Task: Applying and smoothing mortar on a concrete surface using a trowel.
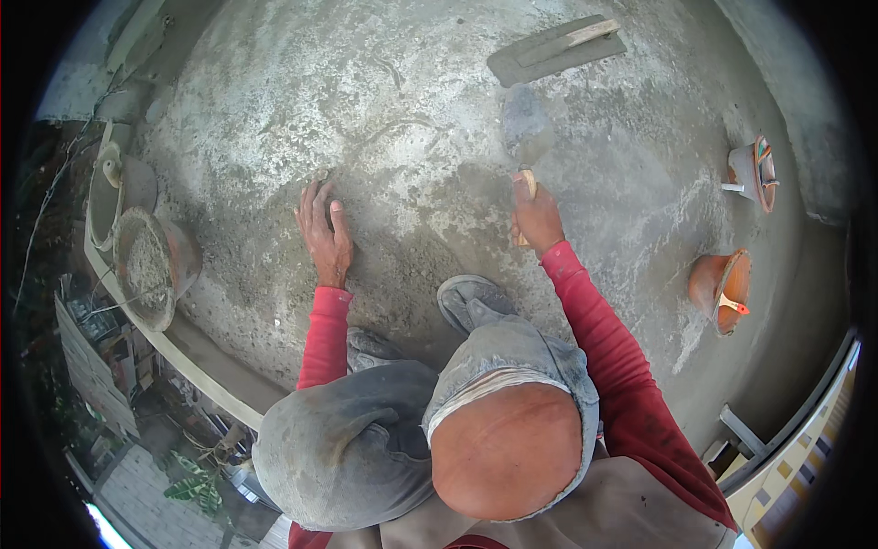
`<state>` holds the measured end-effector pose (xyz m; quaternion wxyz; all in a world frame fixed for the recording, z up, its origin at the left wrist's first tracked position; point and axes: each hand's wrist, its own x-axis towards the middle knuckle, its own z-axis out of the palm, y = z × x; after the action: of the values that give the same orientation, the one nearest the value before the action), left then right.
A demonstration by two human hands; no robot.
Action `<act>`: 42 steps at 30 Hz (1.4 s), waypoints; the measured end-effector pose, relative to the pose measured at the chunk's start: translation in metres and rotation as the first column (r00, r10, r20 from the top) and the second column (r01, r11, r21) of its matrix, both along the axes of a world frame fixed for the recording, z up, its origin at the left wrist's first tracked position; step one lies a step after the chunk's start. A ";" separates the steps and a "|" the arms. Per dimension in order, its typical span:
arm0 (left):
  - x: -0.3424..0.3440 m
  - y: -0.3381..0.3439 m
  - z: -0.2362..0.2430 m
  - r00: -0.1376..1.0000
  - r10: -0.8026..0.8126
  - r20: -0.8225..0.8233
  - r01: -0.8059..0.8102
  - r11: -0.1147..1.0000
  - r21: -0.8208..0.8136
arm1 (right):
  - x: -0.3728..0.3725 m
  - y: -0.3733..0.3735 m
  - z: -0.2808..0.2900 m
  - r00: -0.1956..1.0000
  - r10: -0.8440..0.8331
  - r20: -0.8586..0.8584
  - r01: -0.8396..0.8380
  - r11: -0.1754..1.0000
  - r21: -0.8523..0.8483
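Note:
My right hand (537, 220) is wrapped around the wooden handle of a pointed trowel (528, 123). Its grey blade points away from me, low over the rough cement floor (421, 101) or resting on it; I cannot tell which. To the left, my left hand (326, 240) rests palm down with its fingers stretched out, on or just above a patch of dark, damp, crumbly mortar (393, 265). Nothing shows in that hand. Beyond the trowel's tip lies a long flat plastering float (540, 57) with a wooden handle.
On the left, a bucket of grey mix (151, 265) and another bucket (137, 188) stand by a low ledge (197, 380) with a drop beyond. Rightward are a small bucket (745, 171) and an orange bucket (706, 279) with a brush (731, 303). My shoe (471, 297) stands close to the mortar.

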<state>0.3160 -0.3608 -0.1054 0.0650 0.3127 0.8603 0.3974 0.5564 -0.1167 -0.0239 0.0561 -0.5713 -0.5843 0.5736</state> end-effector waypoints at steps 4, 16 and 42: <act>-0.007 0.003 -0.008 0.997 0.046 -0.064 -0.049 0.998 -0.048 | 0.010 -0.028 0.014 0.855 0.516 0.043 -0.490 0.833 -0.258; -0.032 0.000 0.004 0.979 -0.138 -0.153 0.117 0.983 -0.140 | -0.016 -0.029 0.036 0.776 0.628 0.055 -0.610 0.770 -0.189; -0.013 -0.046 0.040 0.845 -0.484 -0.228 0.426 0.867 -0.260 | 0.158 -0.095 -0.008 0.949 -0.289 0.123 0.309 0.930 -0.198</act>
<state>0.3031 -0.4073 -0.0658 0.0636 0.5543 0.7965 0.2329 0.7140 -0.2113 -0.0317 0.0536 -0.6820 -0.4269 0.5913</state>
